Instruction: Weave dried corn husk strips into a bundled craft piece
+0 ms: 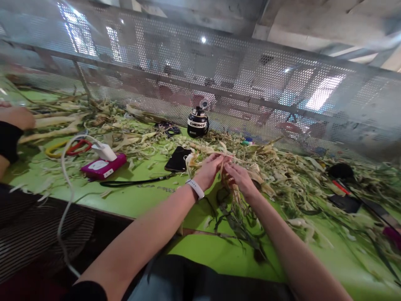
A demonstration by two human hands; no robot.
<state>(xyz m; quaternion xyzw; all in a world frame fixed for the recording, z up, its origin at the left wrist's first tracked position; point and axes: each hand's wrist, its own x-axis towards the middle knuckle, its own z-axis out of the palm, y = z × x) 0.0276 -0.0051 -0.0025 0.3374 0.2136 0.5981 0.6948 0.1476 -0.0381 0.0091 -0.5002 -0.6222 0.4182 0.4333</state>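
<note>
My left hand (210,169), with a pale band on its wrist, pinches a bundle of dry husk strips (233,194) over the green table. Close beside it, my right hand (239,177) has its fingers closed on the same strips. Pale ends poke up above my fingers, while longer greenish strands hang down below onto the tabletop. The points where my fingertips meet are partly hidden. Just left of my left hand lies a black phone-like object (177,159) with a black strap (136,182).
Loose husk scraps (282,175) cover much of the green table (125,202). A black bottle (197,123) stands before the perforated metal screen (244,79). On the left are a magenta box (103,166), a white cable (64,200), scissors (78,147) and another person's hand (17,117).
</note>
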